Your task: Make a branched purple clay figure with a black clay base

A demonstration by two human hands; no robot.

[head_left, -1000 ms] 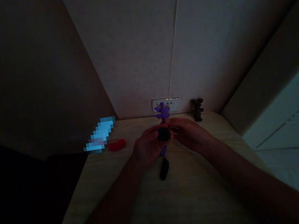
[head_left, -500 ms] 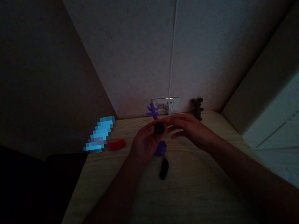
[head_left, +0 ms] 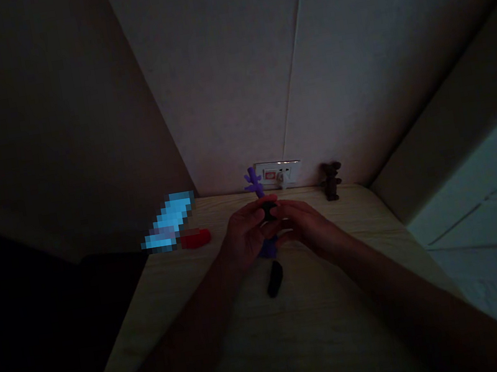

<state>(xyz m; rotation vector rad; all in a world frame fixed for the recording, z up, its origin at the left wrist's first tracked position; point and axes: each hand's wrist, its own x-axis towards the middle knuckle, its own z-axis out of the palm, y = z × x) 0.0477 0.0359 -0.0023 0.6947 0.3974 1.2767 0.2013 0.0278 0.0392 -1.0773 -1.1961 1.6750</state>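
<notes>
Both hands meet over the middle of the table around a small, dark, rounded lump that looks like modelling clay [head_left: 269, 210]. My left hand [head_left: 243, 236] is closed on its left side, thumb and fingers curled about it. The fingers of my right hand [head_left: 310, 225] press on it from the right. Behind and beneath the hands stands a purple branched figure [head_left: 253, 180], its middle hidden by the fingers. Nearer to me, a longer black piece [head_left: 274, 279] lies on the wooden tabletop [head_left: 300, 335].
A brown bear figure [head_left: 331, 181] stands at the back right by the wall. On the left lie a red lump [head_left: 196, 239] and a bright, blurred-out screen [head_left: 170, 222]. A wall socket with a plug [head_left: 281, 176] sits behind the table. The light is dim.
My right hand has come in leftward, and its fingers now touch the dark lump in my left hand. The view has shifted slightly; the things on the table look unmoved.
</notes>
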